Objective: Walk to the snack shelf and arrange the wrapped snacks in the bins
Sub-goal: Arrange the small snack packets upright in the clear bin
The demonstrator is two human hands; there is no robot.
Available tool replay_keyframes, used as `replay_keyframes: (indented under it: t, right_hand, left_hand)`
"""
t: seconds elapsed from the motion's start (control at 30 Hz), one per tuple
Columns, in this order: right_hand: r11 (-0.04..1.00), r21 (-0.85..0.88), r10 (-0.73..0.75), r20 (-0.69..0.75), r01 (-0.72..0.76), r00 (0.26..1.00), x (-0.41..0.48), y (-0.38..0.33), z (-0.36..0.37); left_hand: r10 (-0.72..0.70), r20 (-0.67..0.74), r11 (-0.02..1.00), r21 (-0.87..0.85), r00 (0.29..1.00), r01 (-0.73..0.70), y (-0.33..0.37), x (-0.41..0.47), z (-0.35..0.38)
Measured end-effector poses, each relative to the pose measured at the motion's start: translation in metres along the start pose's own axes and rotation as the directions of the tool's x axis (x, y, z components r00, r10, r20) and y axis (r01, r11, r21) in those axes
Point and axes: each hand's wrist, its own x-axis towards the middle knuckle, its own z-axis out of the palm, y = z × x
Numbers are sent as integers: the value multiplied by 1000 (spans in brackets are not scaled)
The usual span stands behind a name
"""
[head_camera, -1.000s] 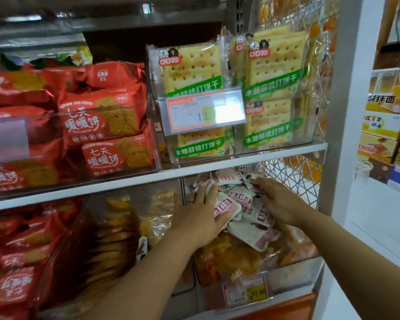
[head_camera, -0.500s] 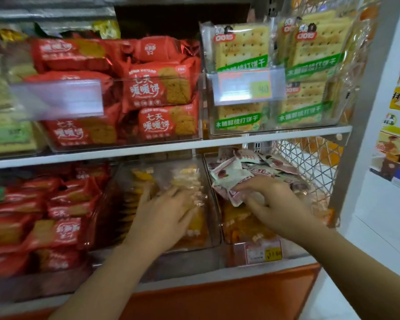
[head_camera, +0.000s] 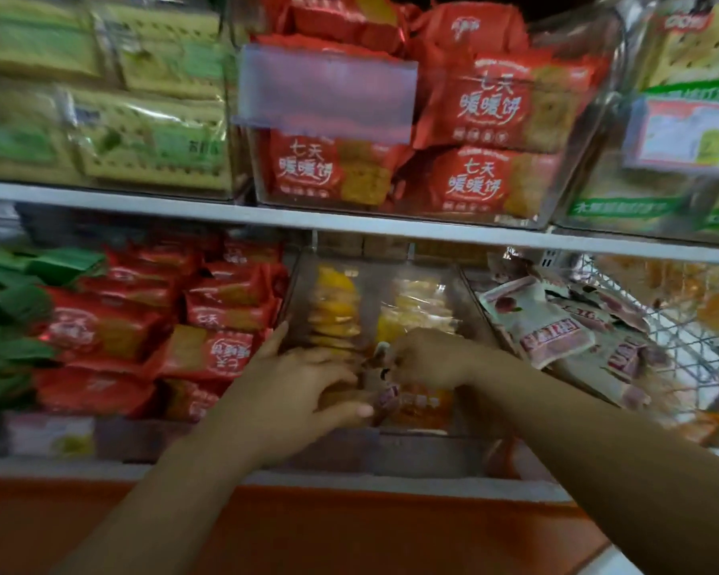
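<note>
Shelf board (head_camera: 349, 219) low over clear bin (head_camera: 297, 284)

Single head-worn view, wide-angle, straight lines bowed at edges. Faces forward and slightly down, close up to snack shelf (head_camera: 349, 219). Upper tier fills top of frame, lower tier middle, orange base panel (head_camera: 266, 529) bottom. Forearms enter from lower edge. Left hand (head_camera: 295, 392) and right hand (head_camera: 428, 359) meet near centre at clear bin (head_camera: 293, 292). Picture smeared, seemingly worst toward sides.
</note>
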Motion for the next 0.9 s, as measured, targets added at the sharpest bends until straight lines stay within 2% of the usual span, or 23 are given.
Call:
replay_keyframes:
  t: [0.07, 0.13, 0.23, 0.3, 0.37, 0.47, 0.53, 0.67, 0.9]
  right_hand:
    - [995, -62, 76, 13, -75, 997, 12, -2, 6]
    - [989, -23, 146, 12, -146, 989, 20, 0, 13]
    - [963, 146, 229, 1, -226, 974, 20, 2, 18]
    - [910, 319, 271, 21, -264, 962, 15, 0, 20]
    - [862, 443, 268, 16, -247, 963, 7, -4, 16]
    - [935, 350, 137, -186, -65, 973, -7, 0, -4]
    - [969, 245, 42, -245, 20, 969, -24, 5, -17]
    - [994, -1, -104, -212, 106, 972, -54, 14, -19]
    - [994, -61, -101, -235, 89, 967, -68, 18, -10]
  left_hand:
    - [21, -5, 1000, -10, 1000, -21, -4, 0, 1]
    - [20, -17, 999, -35, 1000, -21, -5, -1, 3]
    - [15, -2, 999, -33, 1000, -15, -5, -2, 3]
    - [18, -1, 999, -28, 1000, -18, -6, -3, 4]
    - [20, -1, 1000, -13, 1000, -20, -7, -4, 5]
    - [7, -16, 1000, -10, 1000, -7, -5, -5, 7]
    - [2, -30, 1000, -13, 1000, -2, -4, -4, 7]
    - [-7, -50, 1000, 1, 999, 7, -2, -3, 8]
    - [-87, 93, 996, -7, 992, 88, -2, 1, 1]
